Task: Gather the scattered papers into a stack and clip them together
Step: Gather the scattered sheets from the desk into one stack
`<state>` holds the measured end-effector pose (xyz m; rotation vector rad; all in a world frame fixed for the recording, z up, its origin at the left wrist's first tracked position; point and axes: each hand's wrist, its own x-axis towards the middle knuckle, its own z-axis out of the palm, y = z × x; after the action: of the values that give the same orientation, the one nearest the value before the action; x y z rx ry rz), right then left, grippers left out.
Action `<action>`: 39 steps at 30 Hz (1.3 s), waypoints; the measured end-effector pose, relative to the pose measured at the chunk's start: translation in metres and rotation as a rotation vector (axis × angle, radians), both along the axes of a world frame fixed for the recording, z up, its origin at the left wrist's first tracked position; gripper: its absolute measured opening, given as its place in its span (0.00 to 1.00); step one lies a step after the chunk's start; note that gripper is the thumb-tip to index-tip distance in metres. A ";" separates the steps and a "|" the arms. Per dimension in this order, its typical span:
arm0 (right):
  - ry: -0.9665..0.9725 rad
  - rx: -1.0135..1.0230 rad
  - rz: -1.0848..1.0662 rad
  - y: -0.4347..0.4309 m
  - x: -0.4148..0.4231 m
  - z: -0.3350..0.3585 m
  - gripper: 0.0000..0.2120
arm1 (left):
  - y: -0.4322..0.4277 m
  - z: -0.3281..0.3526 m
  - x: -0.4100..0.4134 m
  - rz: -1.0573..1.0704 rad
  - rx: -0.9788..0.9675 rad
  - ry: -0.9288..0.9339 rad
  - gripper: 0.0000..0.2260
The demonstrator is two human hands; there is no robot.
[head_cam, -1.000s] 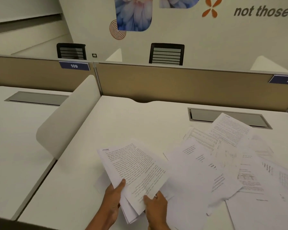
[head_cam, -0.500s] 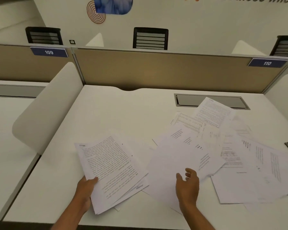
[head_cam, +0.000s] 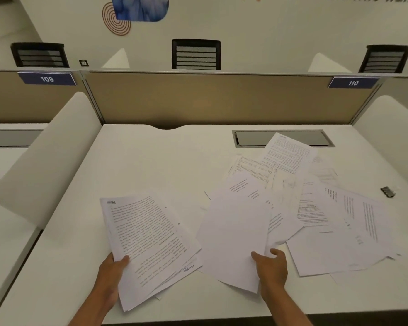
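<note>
My left hand grips a small stack of printed pages by its lower left corner, thumb on top, held just above the white desk. My right hand pinches the near edge of a blank-faced sheet, thumb on top and fingers underneath. Several more printed sheets lie fanned and overlapping across the right half of the desk. A small dark binder clip rests on the desk at the far right, apart from both hands.
A tan partition with labels 109 and 110 closes the back of the desk. White curved side dividers stand left and right. A grey cable hatch sits behind the papers. Black chairs show beyond the partition.
My right hand left the stack, moved right and took hold of the blank-faced sheet. My left hand kept the stack. The view tilted down and shifted right, bringing the clip into sight.
</note>
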<state>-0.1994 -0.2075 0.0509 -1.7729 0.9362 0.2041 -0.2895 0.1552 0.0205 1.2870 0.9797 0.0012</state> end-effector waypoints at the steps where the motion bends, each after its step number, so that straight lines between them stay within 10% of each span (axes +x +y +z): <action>1: -0.006 0.006 0.015 0.000 -0.002 -0.001 0.24 | 0.000 0.001 -0.001 0.005 -0.022 -0.011 0.17; 16: -0.106 0.328 0.423 -0.016 -0.002 0.007 0.10 | -0.039 0.031 0.001 -0.162 -0.539 -0.157 0.20; 23: -0.130 0.474 0.624 0.003 0.009 0.020 0.21 | -0.050 0.042 0.009 -0.170 -0.523 -0.176 0.19; 39: -0.106 0.366 0.937 0.074 0.022 0.034 0.10 | -0.016 0.041 -0.017 -0.168 -0.383 -0.136 0.23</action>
<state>-0.1774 -0.1332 0.0846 -1.7258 -0.0760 0.8081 -0.3064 0.1388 0.0611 0.9971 0.7116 -0.2164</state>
